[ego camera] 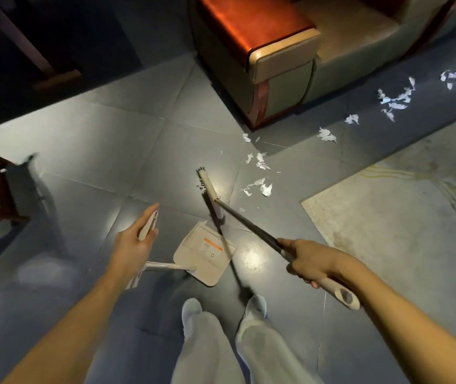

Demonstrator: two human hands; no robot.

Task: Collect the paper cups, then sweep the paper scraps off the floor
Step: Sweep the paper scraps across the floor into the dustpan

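The right hand (312, 261) is clamped round the broom (210, 191) handle, and the left hand (134, 246) holds the dustpan (207, 257) by its handle. The paper scraps (265, 189) trail from frame centre to the upper right. A brisk stroke could scatter these light scraps against the sofa (285, 79) base or onto the rug (387, 217), missing the pan.

Torn paper scraps (261, 162) all over the floor (116, 151), broom and dustpan out

White ragged bits trail in loose clumps from just right of the broom (212, 195) head off to the far right. The broom has a beige head down on the tiles and a dark shaft with a beige handle end, leaning back to the right. The beige dustpan (206, 254) with an orange label sits just behind the broom head.
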